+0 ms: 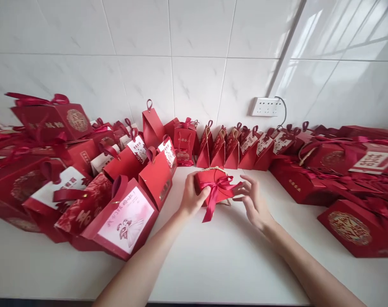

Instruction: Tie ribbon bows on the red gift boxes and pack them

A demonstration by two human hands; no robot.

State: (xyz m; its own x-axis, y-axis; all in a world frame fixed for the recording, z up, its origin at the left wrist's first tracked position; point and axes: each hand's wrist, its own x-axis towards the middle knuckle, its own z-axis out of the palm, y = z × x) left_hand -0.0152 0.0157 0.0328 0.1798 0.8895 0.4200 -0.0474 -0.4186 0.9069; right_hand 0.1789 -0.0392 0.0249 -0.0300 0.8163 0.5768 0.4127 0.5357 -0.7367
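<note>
A small red gift box [205,178] with a gold rope handle [215,169] is at the middle of the white table [213,256]. A dark pink ribbon [217,187] is tied in a bow on it, one tail hanging toward me. My left hand [195,196] grips the box's left side, thumb on the front near the bow. On the right, my right hand [253,200] has its fingers apart beside the bow's right loop; whether the fingertips touch the ribbon is hard to tell.
Red gift boxes and bags [126,226] crowd the left side. A row of upright pointed boxes [232,151] lines the tiled wall. More ribboned boxes [350,226] are piled on the right. A white power strip [267,107] with a dark cable is on the wall.
</note>
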